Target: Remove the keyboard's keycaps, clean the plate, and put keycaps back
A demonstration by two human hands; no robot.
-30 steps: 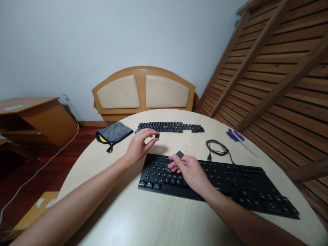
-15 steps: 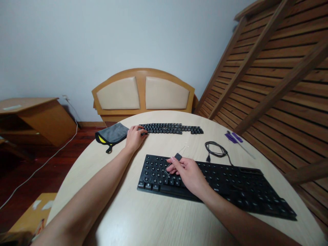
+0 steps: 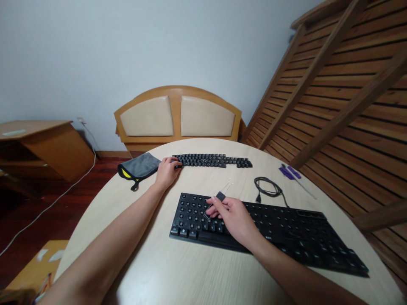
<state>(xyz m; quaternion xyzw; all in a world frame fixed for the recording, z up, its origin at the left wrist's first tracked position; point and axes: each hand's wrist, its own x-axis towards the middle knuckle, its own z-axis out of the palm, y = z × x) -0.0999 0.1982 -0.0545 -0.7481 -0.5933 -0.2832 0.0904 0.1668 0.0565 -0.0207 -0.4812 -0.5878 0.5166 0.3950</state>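
My right hand (image 3: 237, 218) is closed round the dark handle of a wire keycap puller (image 3: 220, 196), one wire end down at the keys and thin wires sticking out the far side. Below it lies a black keyboard (image 3: 222, 244), many keys stripped to their stems, a few caps still along its front left. Farther off, my left hand (image 3: 167, 171) reaches to the left end of rows of loose black keycaps (image 3: 203, 160). Its bent fingers pinch a dark keycap there, mostly hidden by the fingertips.
Left of the keycaps lies a grey cloth (image 3: 140, 165) with a yellow underside. A coiled black cable (image 3: 269, 186) rests behind the keyboard, and a purple-ended brush-like tool (image 3: 291, 172) sits near the right edge of the round table (image 3: 152, 271). A wooden slatted frame (image 3: 343, 106) leans at the right.
Both hands stay nearly where they were, the left with its fingers at the end of the keycap rows and the right holding the puller over the keyboard. The view shifts very slightly.
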